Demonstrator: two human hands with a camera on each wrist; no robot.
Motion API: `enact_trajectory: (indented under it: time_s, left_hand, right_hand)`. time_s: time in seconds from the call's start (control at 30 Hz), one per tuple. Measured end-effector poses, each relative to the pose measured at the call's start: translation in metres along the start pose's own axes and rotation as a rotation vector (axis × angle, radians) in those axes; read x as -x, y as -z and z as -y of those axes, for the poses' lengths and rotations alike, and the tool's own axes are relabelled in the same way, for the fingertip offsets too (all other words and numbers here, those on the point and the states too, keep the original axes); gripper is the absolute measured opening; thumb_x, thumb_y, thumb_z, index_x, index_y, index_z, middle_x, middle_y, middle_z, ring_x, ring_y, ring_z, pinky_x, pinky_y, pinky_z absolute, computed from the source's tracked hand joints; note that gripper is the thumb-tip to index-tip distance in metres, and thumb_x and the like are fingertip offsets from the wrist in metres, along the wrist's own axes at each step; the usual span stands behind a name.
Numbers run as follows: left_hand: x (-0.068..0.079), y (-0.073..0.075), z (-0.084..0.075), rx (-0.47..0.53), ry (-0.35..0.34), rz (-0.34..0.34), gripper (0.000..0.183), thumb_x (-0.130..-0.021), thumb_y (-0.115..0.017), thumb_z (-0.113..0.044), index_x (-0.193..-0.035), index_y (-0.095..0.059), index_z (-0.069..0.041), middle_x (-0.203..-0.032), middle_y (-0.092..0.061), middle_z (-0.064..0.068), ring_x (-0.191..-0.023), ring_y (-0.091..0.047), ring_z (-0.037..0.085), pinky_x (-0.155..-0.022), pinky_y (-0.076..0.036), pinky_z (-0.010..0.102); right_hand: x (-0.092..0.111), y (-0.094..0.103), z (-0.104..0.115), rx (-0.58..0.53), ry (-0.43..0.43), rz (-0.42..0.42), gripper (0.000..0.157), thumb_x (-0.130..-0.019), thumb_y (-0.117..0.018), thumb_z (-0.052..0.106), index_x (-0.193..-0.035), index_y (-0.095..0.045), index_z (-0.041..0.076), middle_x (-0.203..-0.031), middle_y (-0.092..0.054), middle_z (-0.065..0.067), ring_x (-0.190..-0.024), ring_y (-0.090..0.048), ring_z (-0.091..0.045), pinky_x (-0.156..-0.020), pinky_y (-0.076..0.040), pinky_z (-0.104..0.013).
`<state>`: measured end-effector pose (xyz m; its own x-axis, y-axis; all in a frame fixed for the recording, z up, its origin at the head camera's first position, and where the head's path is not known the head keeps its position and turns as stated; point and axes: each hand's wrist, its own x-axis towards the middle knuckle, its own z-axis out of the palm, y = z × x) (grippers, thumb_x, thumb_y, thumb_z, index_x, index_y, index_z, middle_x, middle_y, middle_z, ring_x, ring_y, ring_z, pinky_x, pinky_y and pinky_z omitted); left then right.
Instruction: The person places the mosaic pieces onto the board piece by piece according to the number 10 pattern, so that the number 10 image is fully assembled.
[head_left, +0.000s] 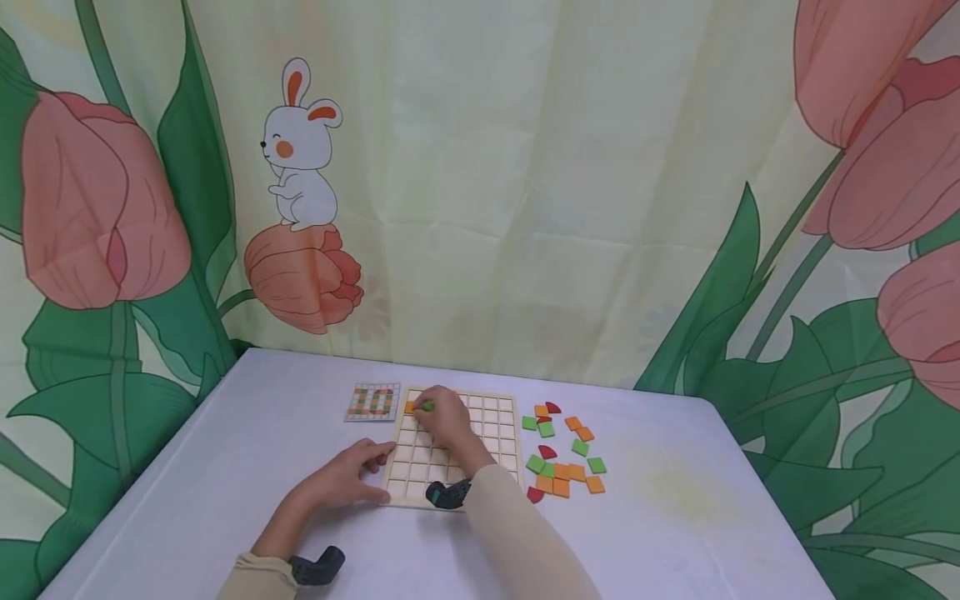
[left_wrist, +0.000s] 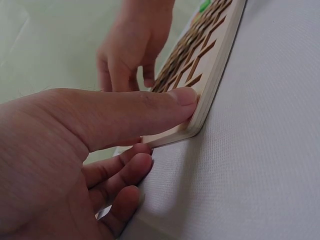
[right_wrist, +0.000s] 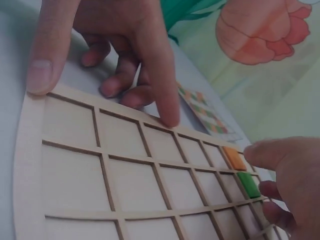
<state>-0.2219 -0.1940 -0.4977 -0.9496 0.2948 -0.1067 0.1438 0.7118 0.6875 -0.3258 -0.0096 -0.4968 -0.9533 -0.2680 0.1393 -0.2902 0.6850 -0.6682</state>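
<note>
A square wooden grid board [head_left: 420, 472] lies flat on the table. My left hand [head_left: 347, 475] steadies its near left corner, the straight thumb [left_wrist: 182, 97] on the corner and the index fingertip [right_wrist: 170, 118] at the left edge. My right hand [head_left: 447, 417] is over the far left part of the board, its fingers round a green square tile [right_wrist: 248, 185] at a cell. Beside that, an orange tile [right_wrist: 234, 158] sits in the column along the left edge, close to a right fingertip. In the head view the right hand partly covers the green tile.
A pattern card [head_left: 373, 402] with a coloured grid lies left of the board's far corner. Right of the board are scattered loose orange tiles [head_left: 561, 487], green tiles [head_left: 581, 447] and red quarter-round pieces [head_left: 547, 452]. Behind the table hangs a printed curtain [head_left: 480, 275].
</note>
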Motion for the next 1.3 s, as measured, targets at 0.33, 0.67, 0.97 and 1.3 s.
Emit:
enact_trajectory:
  time_s: [0.33,0.67,0.97,1.3]
  left_hand:
    - [0.001,0.0,-0.001,-0.005,-0.004,-0.005,0.083,-0.067,-0.087,-0.02,-0.14,-0.051,-0.008,-0.1,-0.051,-0.002,-0.092,-0.047,0.013,-0.076,-0.039,0.026]
    - [-0.002,-0.002,0.0,-0.021,0.024,-0.017,0.083,-0.066,-0.088,-0.021,-0.14,-0.052,-0.011,-0.099,-0.051,-0.004,-0.092,-0.046,0.011,-0.077,-0.039,0.027]
    - [-0.002,-0.002,0.0,-0.025,0.023,-0.023,0.083,-0.066,-0.088,-0.021,-0.139,-0.052,-0.01,-0.098,-0.05,-0.004,-0.091,-0.045,0.012,-0.076,-0.039,0.027]
    - [-0.004,-0.004,0.002,-0.02,0.016,-0.024,0.084,-0.065,-0.088,-0.021,-0.14,-0.052,-0.01,-0.099,-0.05,-0.005,-0.092,-0.046,0.011,-0.079,-0.04,0.027]
  right_hand:
    - [0.007,0.018,-0.007,-0.115,0.044,0.034,0.02,-0.091,-0.067,0.019,-0.109,-0.072,0.013,-0.12,-0.065,-0.002,-0.089,-0.055,-0.013,-0.07,-0.045,-0.026]
    - [0.028,0.031,-0.007,-0.132,0.068,-0.013,0.02,-0.09,-0.068,0.019,-0.108,-0.072,0.012,-0.116,-0.067,-0.004,-0.088,-0.059,-0.014,-0.07,-0.045,-0.024]
    - [0.049,0.042,-0.007,-0.183,0.095,-0.02,0.023,-0.09,-0.068,0.018,-0.111,-0.071,0.009,-0.116,-0.068,-0.005,-0.091,-0.061,-0.017,-0.068,-0.046,-0.022]
    - [0.065,0.055,-0.015,-0.165,0.086,-0.056,0.023,-0.09,-0.069,0.023,-0.111,-0.072,0.015,-0.111,-0.069,0.003,-0.091,-0.059,-0.012,-0.071,-0.047,-0.022]
